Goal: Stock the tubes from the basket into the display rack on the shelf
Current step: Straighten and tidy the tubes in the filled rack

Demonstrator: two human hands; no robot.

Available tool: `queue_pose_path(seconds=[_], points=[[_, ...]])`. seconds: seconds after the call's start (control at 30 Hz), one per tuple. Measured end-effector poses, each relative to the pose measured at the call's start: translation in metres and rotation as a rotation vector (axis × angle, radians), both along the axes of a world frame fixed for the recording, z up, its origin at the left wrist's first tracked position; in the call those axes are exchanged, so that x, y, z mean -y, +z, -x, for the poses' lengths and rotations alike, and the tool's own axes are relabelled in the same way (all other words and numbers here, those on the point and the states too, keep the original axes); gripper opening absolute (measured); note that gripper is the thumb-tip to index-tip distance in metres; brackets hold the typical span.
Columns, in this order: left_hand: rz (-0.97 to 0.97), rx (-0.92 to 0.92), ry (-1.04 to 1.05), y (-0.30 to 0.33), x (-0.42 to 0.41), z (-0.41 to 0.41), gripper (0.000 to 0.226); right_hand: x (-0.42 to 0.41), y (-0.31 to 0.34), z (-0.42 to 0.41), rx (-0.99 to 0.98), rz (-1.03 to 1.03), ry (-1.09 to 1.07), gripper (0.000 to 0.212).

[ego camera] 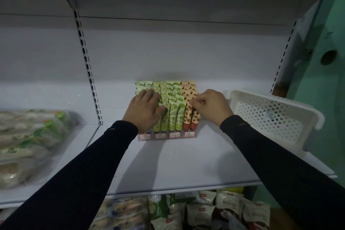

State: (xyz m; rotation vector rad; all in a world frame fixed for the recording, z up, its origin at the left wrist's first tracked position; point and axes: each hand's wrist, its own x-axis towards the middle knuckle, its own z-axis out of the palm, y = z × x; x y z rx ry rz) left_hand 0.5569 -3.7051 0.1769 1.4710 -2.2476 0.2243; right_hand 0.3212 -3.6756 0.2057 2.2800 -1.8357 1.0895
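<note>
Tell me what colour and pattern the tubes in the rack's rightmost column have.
Orange-red tubes printed with red strawberry-like fruit, seen in the head view.

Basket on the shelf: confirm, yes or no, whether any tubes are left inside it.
No: the white basket beside the display rack shows only its bare perforated walls and floor.

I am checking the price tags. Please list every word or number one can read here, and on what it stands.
None can be read.
Four red-framed tags on the display rack: handwriting, too blurred.
Print on the tubes: too small.
Red labels on the packets on the lower shelf: blurred.
</note>
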Motion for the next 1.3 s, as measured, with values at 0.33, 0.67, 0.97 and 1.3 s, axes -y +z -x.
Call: queue_pose_path(seconds=[0.33,0.67,0.97,1.3], points=[[-0.002,0.023,0.007,0.000,0.002,-0.001,0.076,-0.001,-0.007,0.024,0.026,0.032,-0.187,0.030],[0.007,0.015,-0.002,-0.002,0.004,-0.002,0.080,0.003,-0.003,0.013,-0.059,-0.030,-0.116,0.033],[0.015,0.031,-0.002,-0.003,0.004,-0.002,0.078,0.003,0.000,0.011,-0.077,-0.045,-0.107,0.034],[0.002,0.037,0.008,0.000,0.001,0.000,0.073,0.006,-0.002,0.013,-0.063,-0.067,-0.086,0.037]])
